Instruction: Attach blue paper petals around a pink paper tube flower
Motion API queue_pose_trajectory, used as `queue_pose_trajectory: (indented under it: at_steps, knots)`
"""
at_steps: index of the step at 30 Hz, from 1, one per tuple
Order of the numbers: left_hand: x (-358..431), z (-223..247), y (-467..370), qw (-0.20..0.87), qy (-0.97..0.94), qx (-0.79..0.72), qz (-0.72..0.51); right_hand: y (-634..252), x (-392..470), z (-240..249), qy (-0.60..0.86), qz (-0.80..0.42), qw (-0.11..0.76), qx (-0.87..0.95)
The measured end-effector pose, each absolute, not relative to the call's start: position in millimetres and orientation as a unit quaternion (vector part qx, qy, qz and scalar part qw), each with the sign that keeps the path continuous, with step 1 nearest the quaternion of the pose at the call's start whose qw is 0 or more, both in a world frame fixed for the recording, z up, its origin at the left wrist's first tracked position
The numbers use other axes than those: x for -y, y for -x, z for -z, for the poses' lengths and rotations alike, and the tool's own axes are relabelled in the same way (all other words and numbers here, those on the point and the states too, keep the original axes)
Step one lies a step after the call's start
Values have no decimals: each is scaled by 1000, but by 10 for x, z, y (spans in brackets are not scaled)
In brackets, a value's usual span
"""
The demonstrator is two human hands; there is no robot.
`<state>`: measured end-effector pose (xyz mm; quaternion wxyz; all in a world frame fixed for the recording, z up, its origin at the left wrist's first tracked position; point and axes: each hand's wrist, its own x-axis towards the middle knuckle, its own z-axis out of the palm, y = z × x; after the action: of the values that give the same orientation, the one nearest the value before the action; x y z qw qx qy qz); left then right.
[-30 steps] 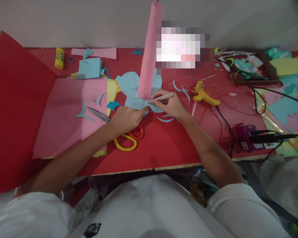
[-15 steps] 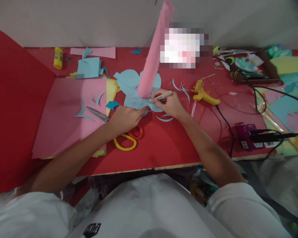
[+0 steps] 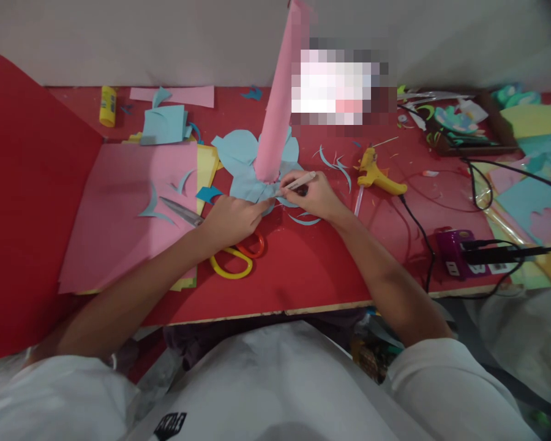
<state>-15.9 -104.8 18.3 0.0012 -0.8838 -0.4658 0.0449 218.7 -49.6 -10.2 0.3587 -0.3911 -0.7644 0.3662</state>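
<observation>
A light blue paper flower (image 3: 239,156) lies on the table, with a tall pink paper tube (image 3: 275,104) standing tilted at its centre. My right hand (image 3: 313,195) is closed around a slim whitish pen (image 3: 302,180), its tip down at the lower petal beside the tube's base. From the left, my left hand (image 3: 236,218) lies low over the table, index finger stretched out onto the same petal's edge; its other fingers are partly hidden. Scissors (image 3: 231,263) with yellow and red handles lie under my left hand and wrist, blades pointing left.
Pink sheets (image 3: 128,214) are stacked at left beside a standing red board (image 3: 32,214). A glue stick (image 3: 107,106) stands at the back. On the right are a yellow glue gun (image 3: 375,174) with a cord, a purple box (image 3: 454,251) and a tray of scraps (image 3: 468,147).
The pink tube's top has leaned slightly to the left. My right hand and the pen have shifted very little; my left hand stays in place.
</observation>
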Motion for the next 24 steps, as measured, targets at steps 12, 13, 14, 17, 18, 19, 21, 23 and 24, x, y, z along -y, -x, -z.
queue_pose_trajectory:
  at_steps: [12, 13, 14, 17, 18, 19, 21, 23, 24]
  knots:
    - [1053, -161, 173, -2, 892, 453, -13, -2189, 488, 78, 393, -356, 359, 768]
    - [1052, -160, 173, -3, 891, 453, -14, -2190, 488, 75, 393, -355, 361, 768]
    - [1051, -159, 173, -3, 891, 453, -15, -2189, 489, 72, 392, -353, 362, 768]
    - [1048, -152, 175, -2, 892, 452, -15, -2185, 491, 67, 393, -346, 367, 769]
    - [1048, -149, 176, -1, 892, 451, -15, -2184, 492, 67, 395, -344, 366, 769]
    - [1049, -147, 177, 0, 892, 452, -15, -2182, 492, 69, 397, -343, 365, 769]
    - [1050, -144, 179, 1, 891, 453, -15, -2179, 489, 80, 401, -344, 364, 767]
    - [1051, -142, 181, 1, 891, 454, -11, -2176, 484, 94, 400, -345, 366, 766]
    - [1051, -141, 182, 1, 891, 454, -11, -2174, 482, 101, 399, -347, 368, 765]
